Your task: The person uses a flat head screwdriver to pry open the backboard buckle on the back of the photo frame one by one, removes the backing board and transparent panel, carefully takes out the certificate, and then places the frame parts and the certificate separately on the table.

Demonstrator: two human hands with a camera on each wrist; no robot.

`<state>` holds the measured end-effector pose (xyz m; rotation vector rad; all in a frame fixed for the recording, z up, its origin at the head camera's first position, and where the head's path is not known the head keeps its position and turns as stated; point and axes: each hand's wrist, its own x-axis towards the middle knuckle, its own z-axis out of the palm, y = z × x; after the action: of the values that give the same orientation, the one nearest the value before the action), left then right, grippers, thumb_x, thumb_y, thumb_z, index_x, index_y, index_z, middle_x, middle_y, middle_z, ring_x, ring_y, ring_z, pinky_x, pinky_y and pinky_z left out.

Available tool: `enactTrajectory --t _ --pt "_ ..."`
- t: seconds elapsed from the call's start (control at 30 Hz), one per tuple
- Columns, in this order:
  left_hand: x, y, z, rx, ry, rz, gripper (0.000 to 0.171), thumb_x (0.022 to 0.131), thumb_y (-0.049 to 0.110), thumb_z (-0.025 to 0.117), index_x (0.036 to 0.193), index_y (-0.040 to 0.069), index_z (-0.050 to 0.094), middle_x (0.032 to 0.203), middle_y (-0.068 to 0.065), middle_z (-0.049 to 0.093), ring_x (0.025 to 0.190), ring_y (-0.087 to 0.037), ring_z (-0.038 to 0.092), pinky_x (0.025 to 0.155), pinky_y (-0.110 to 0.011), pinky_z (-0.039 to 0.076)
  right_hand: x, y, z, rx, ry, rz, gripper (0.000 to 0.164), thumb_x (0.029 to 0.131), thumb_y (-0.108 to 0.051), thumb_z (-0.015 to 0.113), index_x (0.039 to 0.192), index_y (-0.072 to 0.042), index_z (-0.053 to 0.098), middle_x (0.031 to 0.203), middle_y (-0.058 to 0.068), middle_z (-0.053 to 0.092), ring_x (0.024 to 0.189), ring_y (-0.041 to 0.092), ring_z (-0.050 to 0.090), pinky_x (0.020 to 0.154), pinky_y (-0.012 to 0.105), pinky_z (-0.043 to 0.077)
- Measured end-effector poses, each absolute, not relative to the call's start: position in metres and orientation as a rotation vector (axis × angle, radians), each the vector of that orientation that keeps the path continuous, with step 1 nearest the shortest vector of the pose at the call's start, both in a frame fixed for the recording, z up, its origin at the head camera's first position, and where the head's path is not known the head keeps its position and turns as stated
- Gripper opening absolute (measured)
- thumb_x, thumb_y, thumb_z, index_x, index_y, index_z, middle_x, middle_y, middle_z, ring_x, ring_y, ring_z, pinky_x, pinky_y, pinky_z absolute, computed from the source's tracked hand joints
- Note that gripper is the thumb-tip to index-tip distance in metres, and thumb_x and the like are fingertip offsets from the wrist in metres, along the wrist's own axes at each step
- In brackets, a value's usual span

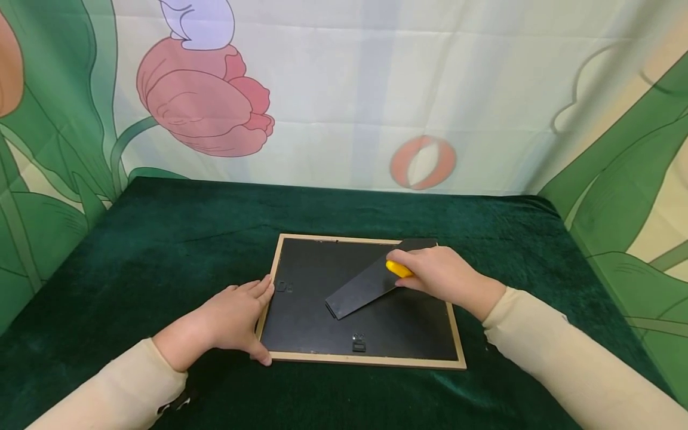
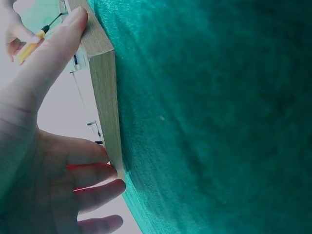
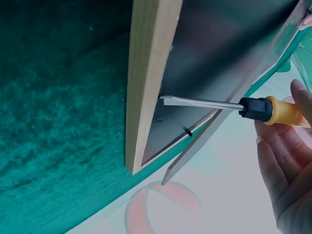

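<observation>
A picture frame [image 1: 365, 359] with a light wooden border lies back side up, showing a black backing board [image 1: 314, 263]. A black stand leg [image 1: 360, 291] slants across that board. My right hand [image 1: 443, 272] grips the yellow handle of a flat-tipped screwdriver [image 3: 204, 103] above the frame's right part. In the right wrist view its tip meets the inner edge of the wooden border. At the frame's left side my left hand [image 1: 233, 313] rests against the wood, fairly straight fingers along the left edge and thumb at the near left corner.
Dark green velvet cloth [image 1: 161, 251] covers the table. Small metal hangers [image 1: 358, 343] sit on the backing board near its front and left edges. Behind the table hangs a printed curtain [image 1: 333, 89] with flowers and leaves.
</observation>
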<state>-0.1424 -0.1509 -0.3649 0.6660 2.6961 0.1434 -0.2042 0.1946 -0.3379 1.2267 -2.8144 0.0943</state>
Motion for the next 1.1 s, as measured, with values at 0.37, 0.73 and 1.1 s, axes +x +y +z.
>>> enactTrajectory --t 0.37,0.73,1.1 --pt "-0.141 -0.148 -0.361 0.695 2.745 -0.028 0.12 0.049 0.067 0.078 0.138 -0.004 0.041 0.143 -0.021 0.037 0.13 -0.039 0.034 0.099 -0.06 0.03 -0.207 0.204 -0.341 1.21 -2.761 0.125 0.038 0.079 -0.025 0.076 0.109 -0.015 0.054 0.084 -0.003 0.064 0.064 0.011 0.055 0.063 0.027 0.05" --pt "-0.141 -0.145 -0.358 0.705 2.73 -0.05 0.12 0.049 0.068 0.077 0.138 -0.004 0.04 0.143 -0.021 0.037 0.13 -0.039 0.034 0.098 -0.061 0.03 -0.205 0.237 -0.342 0.952 -2.819 0.295 0.041 0.085 -0.013 0.067 0.116 -0.004 0.042 0.079 0.003 0.056 0.061 0.013 0.049 0.056 0.024 0.047" --pt "-0.142 -0.145 -0.36 0.698 2.737 -0.089 0.12 0.05 0.068 0.077 0.139 -0.003 0.039 0.144 -0.02 0.036 0.13 -0.038 0.035 0.099 -0.06 0.03 -0.203 0.252 -0.35 0.939 -2.698 0.353 0.045 0.082 -0.005 0.068 0.112 -0.002 0.035 0.08 0.01 0.056 0.056 0.013 0.05 0.052 0.023 0.049"
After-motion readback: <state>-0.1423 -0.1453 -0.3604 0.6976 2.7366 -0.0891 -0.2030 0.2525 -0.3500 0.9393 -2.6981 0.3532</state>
